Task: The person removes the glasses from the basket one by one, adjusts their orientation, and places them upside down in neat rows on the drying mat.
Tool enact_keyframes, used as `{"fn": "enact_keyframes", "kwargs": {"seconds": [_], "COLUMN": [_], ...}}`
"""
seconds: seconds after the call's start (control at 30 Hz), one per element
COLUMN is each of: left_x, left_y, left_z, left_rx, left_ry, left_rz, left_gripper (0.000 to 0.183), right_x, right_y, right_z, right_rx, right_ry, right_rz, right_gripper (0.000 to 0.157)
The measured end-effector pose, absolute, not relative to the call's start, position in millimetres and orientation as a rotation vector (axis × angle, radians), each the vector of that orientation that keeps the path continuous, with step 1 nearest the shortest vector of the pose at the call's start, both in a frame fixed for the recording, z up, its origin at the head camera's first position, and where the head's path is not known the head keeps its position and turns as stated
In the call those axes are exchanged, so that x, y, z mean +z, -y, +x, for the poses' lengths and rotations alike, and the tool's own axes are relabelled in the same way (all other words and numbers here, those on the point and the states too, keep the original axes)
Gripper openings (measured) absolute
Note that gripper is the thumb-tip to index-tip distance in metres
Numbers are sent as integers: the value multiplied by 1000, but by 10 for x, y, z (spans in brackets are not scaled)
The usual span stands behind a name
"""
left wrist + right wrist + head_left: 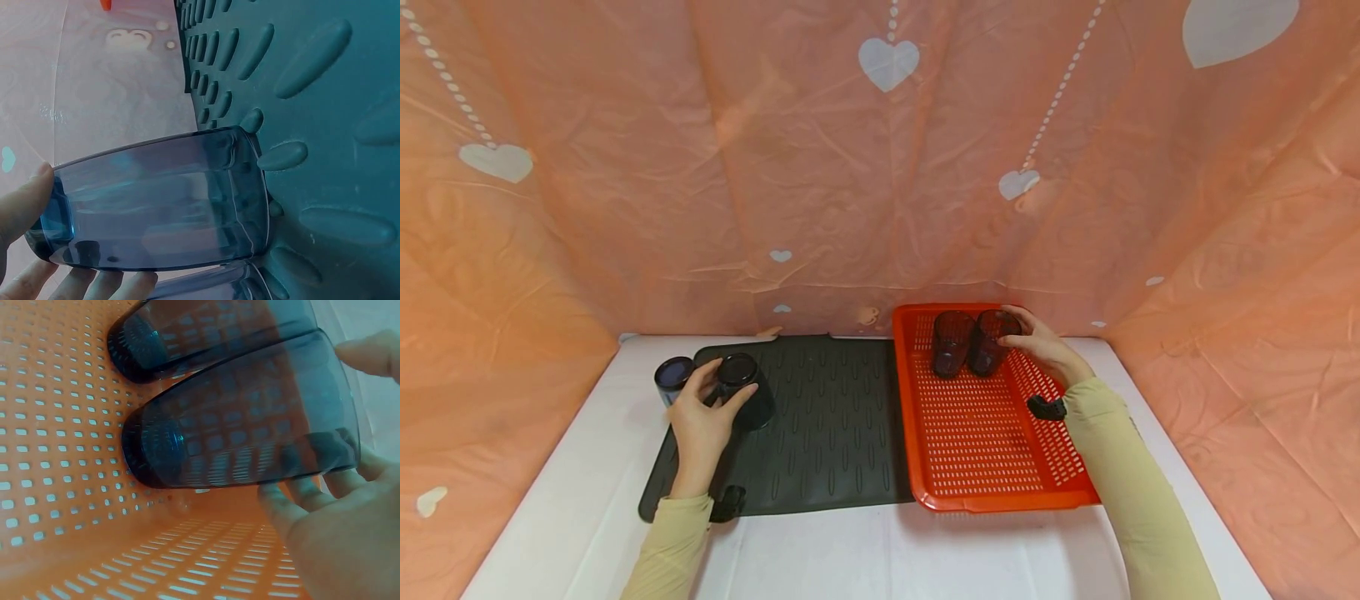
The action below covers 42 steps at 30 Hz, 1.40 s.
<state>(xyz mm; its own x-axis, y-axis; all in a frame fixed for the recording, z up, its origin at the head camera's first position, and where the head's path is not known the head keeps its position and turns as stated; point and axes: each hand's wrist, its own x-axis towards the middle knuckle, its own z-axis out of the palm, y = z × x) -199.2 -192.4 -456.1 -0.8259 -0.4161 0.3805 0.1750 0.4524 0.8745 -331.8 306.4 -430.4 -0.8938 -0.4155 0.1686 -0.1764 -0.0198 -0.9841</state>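
My left hand (pixel 703 421) grips a dark tinted drinking glass (pixel 755 404) near its base, thumb on one side and fingers on the other. This glass is upside down, its rim at the ribbed dark drying mat (pixel 827 417). Just left of it stands a second upside-down glass (pixel 672 377), partly hidden by my fingers. Over at the back of the orange basket (pixel 925 467), my right hand (pixel 1041 346) holds an upright glass (pixel 156 200) (pixel 250 425) around its rim. Another upright glass (pixel 952 343) stands close on its left in the basket.
The perforated basket sits against the mat's right side on a white-covered table (pixel 820 558). An orange sheet with white hearts (pixel 820 167) hangs behind and along both sides. Dark straps with small devices circle both wrists.
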Motion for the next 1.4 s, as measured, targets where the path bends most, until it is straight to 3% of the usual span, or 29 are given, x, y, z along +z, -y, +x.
{"fn": "enact_keyframes", "kwargs": {"seconds": [0.53,1.4], "left_x": [-4580,-4577], "left_y": [1922,1926], "left_z": [-1997,-2008], "left_rx": [-1353,-1313], "left_ry": [2124,2135], "left_rz": [160,183], "left_gripper": [60,60], "right_x": [-4145,-4143], "right_y": [-2971,-2929], "right_z": [-3222,-3224], "right_rx": [-1828,-1705], "right_ry": [-2257,-2397], "right_rz": [-310,-302], "right_gripper": [80,80]}}
